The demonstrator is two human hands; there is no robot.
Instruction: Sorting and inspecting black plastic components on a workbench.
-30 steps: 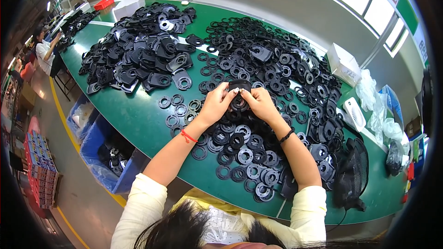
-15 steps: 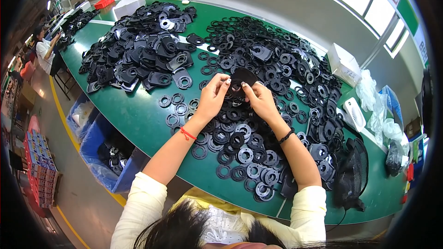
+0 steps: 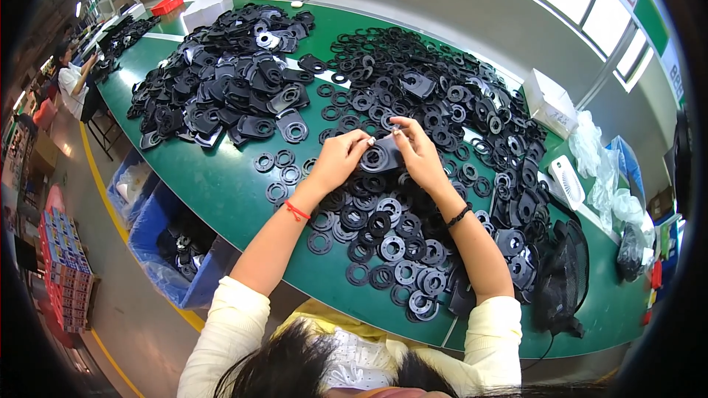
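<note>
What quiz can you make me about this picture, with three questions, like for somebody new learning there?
1. Multiple choice: Which wrist wears the red bracelet?
A) left
B) right
C) neither

2. True or false: The left hand and the right hand hold the same black part.

3. Fill in the blank: The tabletop under the loose black rings is coloured ____.

Key: 1. A; 2. true; 3. green.

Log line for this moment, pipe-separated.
left hand: holds black part | right hand: holds same part | black rings: spread on green table
</note>
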